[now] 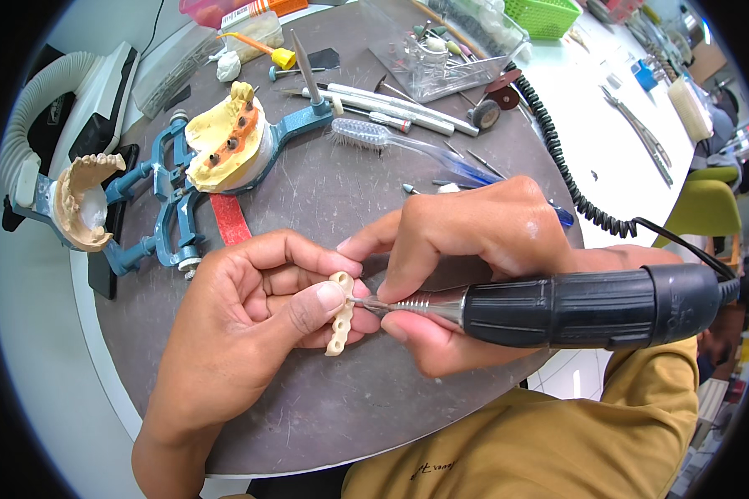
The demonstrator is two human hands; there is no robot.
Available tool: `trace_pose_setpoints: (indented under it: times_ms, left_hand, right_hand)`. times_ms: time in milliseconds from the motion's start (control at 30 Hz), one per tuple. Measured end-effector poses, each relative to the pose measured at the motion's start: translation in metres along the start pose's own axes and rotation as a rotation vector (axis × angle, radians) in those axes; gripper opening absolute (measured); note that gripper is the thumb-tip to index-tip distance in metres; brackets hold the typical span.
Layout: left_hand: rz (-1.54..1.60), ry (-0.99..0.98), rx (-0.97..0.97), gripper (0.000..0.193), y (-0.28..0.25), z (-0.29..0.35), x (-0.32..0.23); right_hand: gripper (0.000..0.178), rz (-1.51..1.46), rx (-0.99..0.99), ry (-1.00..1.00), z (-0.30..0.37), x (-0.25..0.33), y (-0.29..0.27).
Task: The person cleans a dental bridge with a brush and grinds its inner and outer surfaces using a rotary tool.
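Observation:
My left hand pinches a small cream-coloured curved dental bridge piece between thumb and fingers, over the dark round work mat. My right hand grips a black and silver rotary handpiece, held like a pen. Its thin bur tip touches the upper part of the piece. A black coiled cord runs from the handpiece back across the white table.
A blue articulator holding yellow plaster jaw casts lies at the mat's upper left. A clear toothbrush, metal instruments, a bur tray, a green basket and a grey suction hose surround it.

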State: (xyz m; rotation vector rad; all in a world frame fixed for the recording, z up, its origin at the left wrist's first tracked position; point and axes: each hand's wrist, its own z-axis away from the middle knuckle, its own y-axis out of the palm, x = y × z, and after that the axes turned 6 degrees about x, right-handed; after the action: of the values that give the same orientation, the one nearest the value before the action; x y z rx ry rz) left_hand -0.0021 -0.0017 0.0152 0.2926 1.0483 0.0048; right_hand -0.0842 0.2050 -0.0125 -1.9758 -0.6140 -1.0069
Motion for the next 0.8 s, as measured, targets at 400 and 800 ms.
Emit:
trace_pose_setpoints:
  times_ms: [400, 800]
  left_hand:
    - [-0.03, 0.003, -0.001, 0.016, -0.0001, -0.0005, -0.0001]
    - [-0.016, 0.005, 0.01, 0.018, -0.001, -0.0001, 0.0005]
  right_hand:
    - [0.017, 0.037, -0.015, 0.007, 0.0013, 0.0003, 0.0021]
    - [0.019, 0.035, -0.068, -0.014, -0.0001, -0.004, 0.0065]
